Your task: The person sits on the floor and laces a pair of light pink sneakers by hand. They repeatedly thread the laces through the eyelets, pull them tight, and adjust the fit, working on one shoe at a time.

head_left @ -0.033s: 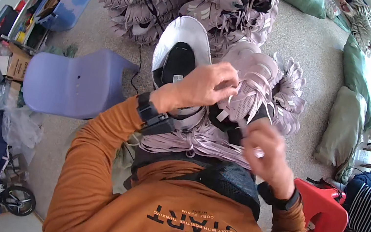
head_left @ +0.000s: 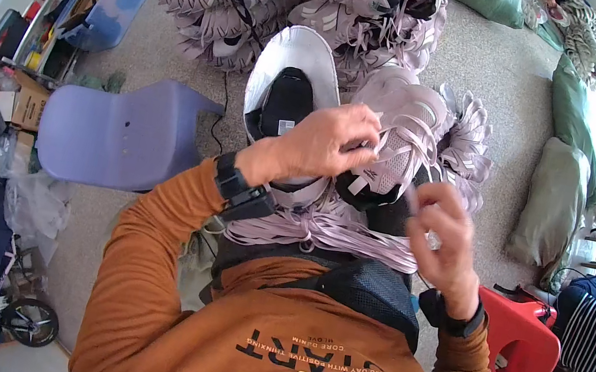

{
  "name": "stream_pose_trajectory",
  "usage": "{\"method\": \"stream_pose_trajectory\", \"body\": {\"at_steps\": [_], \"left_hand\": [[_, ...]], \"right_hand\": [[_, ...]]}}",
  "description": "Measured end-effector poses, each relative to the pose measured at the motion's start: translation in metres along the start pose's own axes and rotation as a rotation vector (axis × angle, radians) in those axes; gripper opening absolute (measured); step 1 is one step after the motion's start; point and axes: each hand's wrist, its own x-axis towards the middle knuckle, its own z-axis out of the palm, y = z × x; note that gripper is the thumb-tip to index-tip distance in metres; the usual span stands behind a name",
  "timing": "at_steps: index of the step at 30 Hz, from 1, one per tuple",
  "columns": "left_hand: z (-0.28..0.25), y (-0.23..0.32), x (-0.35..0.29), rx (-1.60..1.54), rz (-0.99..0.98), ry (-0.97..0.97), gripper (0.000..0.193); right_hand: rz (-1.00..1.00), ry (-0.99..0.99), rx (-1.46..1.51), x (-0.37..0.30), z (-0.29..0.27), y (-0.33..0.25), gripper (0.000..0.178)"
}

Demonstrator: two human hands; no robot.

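Note:
A pale pink shoe upper (head_left: 407,110), with laces looped loosely through its eyelets, lies before me over my lap. My left hand (head_left: 326,141) is closed at its left edge, thumb and fingers pinching there. My right hand (head_left: 444,240), to the right of the shoe's dark opening, has curled fingers; a pale shoelace (head_left: 413,200) runs from the shoe to them, slightly blurred. Across my lap stretches a bundle of pink shoelaces (head_left: 360,241). Beside my left hand rests an upturned white-lined piece (head_left: 298,47) with a black inside.
Stacked pink shoe uppers (head_left: 331,0) rise ahead, with another fanned bundle (head_left: 469,140) at right. A purple stool (head_left: 120,131) stands left, a red stool (head_left: 516,348) right. Full sacks (head_left: 549,206) line the right side; a blue bin (head_left: 110,5) sits far left. Someone in stripes (head_left: 594,338) is at right.
My right hand has moved a little to the right, away from the shoe, drawing the lace outward. My left hand has shifted only slightly and stays at the shoe's edge.

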Motion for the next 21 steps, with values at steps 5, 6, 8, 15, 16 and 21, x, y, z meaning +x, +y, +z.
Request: {"method": "stream_pose_trajectory", "body": {"at_steps": [5, 6, 8, 15, 16, 21], "left_hand": [[0.018, 0.004, -0.021, 0.343, 0.139, 0.015, 0.023], [0.022, 0.002, -0.022, 0.375, 0.131, 0.036, 0.022], [0.024, 0.01, -0.02, 0.377, 0.149, 0.104, 0.018], [0.001, 0.047, -0.018, 0.185, 0.109, 0.202, 0.011], [-0.003, 0.052, -0.02, 0.153, 0.064, 0.203, 0.011], [-0.007, 0.052, -0.028, -0.033, -0.09, 0.211, 0.01]], "right_hand": [[0.054, 0.168, 0.36, 0.007, -0.013, 0.006, 0.01], [0.102, 0.183, 0.461, 0.005, -0.011, 0.011, 0.012], [0.192, 0.25, 0.564, 0.002, -0.011, 0.022, 0.017], [0.381, 0.503, 0.531, 0.029, -0.001, 0.034, 0.02], [0.351, 0.453, 0.499, 0.035, 0.009, 0.034, 0.02], [0.252, 0.242, 0.378, 0.049, 0.067, 0.041, 0.014]]}}
